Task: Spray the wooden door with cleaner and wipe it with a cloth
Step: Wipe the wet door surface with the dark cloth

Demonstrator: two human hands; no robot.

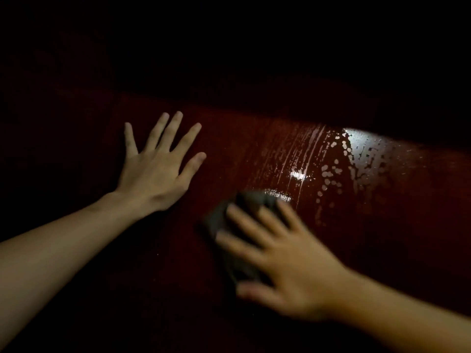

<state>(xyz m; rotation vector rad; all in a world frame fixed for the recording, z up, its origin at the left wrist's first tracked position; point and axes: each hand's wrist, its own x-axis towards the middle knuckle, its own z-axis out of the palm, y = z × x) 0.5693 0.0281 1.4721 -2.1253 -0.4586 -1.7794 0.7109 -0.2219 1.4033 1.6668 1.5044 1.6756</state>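
The dark red-brown wooden door fills the view in dim light. Wet streaks and droplets of cleaner glisten on it at the right of centre. My left hand lies flat on the door with its fingers spread and straight. Lower down, my right hand presses a dark grey cloth against the door with spread fingers; the hand and the cloth are blurred by motion. The cloth shows above and left of the fingers. No spray bottle is in view.
The upper part of the view and the far left are almost black, so nothing can be made out there. A bright glare sits on the wet wood at the upper right.
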